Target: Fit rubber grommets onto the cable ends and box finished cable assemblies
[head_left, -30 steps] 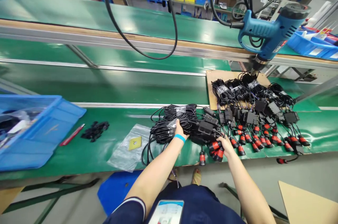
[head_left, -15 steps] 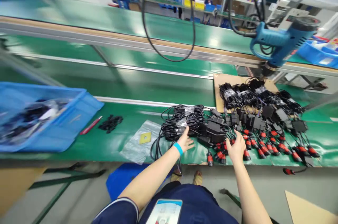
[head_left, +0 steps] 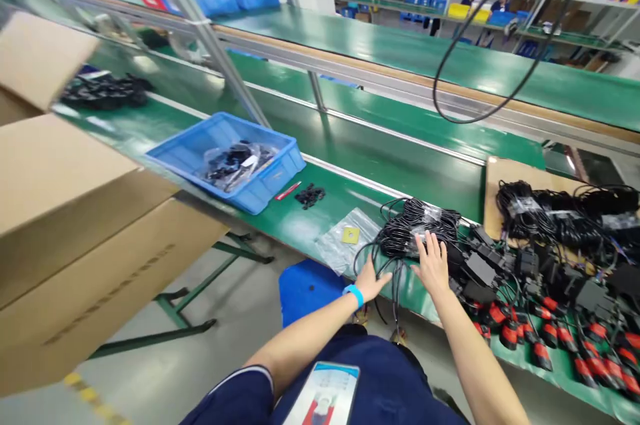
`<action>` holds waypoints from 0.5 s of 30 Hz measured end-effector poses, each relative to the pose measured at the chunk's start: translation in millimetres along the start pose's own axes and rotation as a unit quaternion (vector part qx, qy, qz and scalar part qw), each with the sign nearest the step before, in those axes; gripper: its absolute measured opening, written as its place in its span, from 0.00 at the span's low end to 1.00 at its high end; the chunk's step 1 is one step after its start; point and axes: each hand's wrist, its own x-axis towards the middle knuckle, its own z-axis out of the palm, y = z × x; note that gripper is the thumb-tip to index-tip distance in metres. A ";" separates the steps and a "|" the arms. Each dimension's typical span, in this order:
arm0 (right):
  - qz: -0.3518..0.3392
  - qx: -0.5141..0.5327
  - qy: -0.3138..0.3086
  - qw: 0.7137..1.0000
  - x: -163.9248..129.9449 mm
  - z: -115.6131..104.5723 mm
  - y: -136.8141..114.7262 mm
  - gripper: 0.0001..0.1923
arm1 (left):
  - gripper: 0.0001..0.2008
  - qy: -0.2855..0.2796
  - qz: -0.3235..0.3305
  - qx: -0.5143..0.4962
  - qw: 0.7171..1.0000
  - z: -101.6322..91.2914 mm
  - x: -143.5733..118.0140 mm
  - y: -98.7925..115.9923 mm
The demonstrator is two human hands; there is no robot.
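Observation:
A bundle of coiled black cables [head_left: 417, 230] lies on the green bench [head_left: 280, 218]. My right hand [head_left: 433, 262] rests flat on its near side, fingers spread. My left hand [head_left: 371, 280] is at the bench's front edge, touching loose cable loops that hang over it; a blue band circles that wrist. To the right lie more black cable assemblies with black boxes [head_left: 480, 266] and red-and-black connectors [head_left: 543, 338].
A clear plastic bag with a yellow square [head_left: 349, 239] lies left of the cables. Further left are small black parts [head_left: 310, 195], a red pen [head_left: 287, 191] and a blue bin [head_left: 227, 159]. Large cardboard boxes [head_left: 75, 225] stand at left. A black cord [head_left: 480, 51] hangs overhead.
The view has swung left, bringing the cardboard boxes in and the blue heat gun out. My right hand moved from the red connectors onto the cable coil; my left hand slid to the bench edge.

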 end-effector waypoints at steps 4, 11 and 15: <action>-0.041 -0.038 -0.028 0.998 40.1 8.2 10.4 0.55 | 0.45 0.001 -0.003 0.052 0.999 3.1 9.1 -11.6; -0.062 -0.078 -0.029 0.995 49.6 0.7 26.5 0.48 | 0.25 0.085 -0.005 0.128 0.988 -11.8 25.9 -8.2; -0.074 -0.074 -0.005 0.994 37.9 -20.7 43.3 0.44 | 0.25 0.089 0.016 0.095 0.991 -9.6 12.0 -9.9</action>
